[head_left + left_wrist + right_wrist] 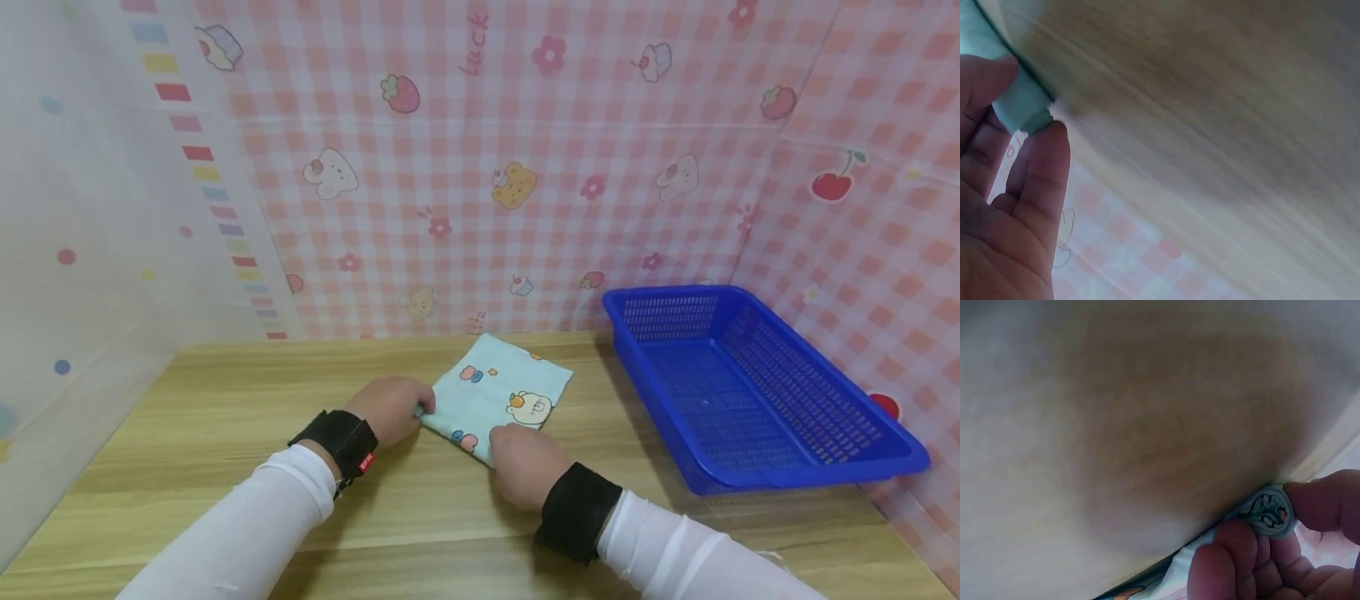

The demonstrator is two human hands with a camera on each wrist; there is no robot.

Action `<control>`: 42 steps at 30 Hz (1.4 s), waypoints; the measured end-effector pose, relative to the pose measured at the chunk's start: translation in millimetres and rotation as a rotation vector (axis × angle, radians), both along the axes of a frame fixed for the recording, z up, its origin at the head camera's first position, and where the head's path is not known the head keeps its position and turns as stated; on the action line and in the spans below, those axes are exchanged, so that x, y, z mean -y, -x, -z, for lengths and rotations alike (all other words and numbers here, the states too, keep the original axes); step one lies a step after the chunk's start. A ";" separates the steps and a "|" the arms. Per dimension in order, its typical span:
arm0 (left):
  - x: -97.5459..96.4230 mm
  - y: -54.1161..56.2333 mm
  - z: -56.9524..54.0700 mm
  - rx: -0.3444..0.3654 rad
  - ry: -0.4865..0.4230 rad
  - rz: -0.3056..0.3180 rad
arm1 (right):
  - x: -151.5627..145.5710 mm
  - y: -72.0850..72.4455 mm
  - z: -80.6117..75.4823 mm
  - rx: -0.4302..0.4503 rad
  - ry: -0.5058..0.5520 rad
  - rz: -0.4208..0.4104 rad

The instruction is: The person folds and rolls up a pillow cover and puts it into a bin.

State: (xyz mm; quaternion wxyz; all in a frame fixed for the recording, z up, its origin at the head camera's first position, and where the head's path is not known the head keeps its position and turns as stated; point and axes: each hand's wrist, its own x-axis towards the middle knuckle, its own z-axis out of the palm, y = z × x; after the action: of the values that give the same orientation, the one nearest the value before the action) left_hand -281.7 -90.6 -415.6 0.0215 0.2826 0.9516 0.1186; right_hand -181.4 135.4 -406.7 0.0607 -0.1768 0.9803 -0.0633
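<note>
A light blue cloth [487, 392] printed with a cartoon bear lies at an angle on the wooden table, its near edge rolled up. My left hand [393, 408] pinches the left end of the roll; in the left wrist view the thumb lies along the rolled cloth [1025, 103] and a fingertip is at its end. At the other end my right hand [528, 467] pinches the roll between thumb and fingers. The right wrist view shows the spiral end of the roll [1269, 512], with layers wound tightly inside.
A blue plastic basket [652, 408] with perforated sides stands on the table to the right of the cloth. Pink checked sheeting [450, 250] hangs behind the table [247, 400] and on the right; a pale dotted sheet [97, 208] hangs at the left.
</note>
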 end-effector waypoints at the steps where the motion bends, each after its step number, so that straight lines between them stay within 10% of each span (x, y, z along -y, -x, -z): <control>1: 0.6 -0.3 -0.4 0.007 -0.002 0.002 | -2.4 2.4 0.7 0.031 0.011 0.010; 23: 2.4 -4.7 -15.0 0.199 -0.073 -0.057 | -33.4 35.9 -18.4 0.359 0.270 0.257; 34: -2.9 -14.5 -13.3 0.174 -0.016 -0.099 | -20.5 26.8 -7.2 0.017 0.157 0.085; 42: 0.3 -24.0 -10.8 0.177 -0.035 -0.094 | -29.2 30.0 0.6 0.077 0.205 0.024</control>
State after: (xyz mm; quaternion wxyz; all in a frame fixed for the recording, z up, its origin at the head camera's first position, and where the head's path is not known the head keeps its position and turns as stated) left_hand -257.7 -91.0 -404.8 0.0949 0.2266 0.9560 0.1607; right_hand -211.5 164.6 -407.3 0.0791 -0.1676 0.9677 -0.1708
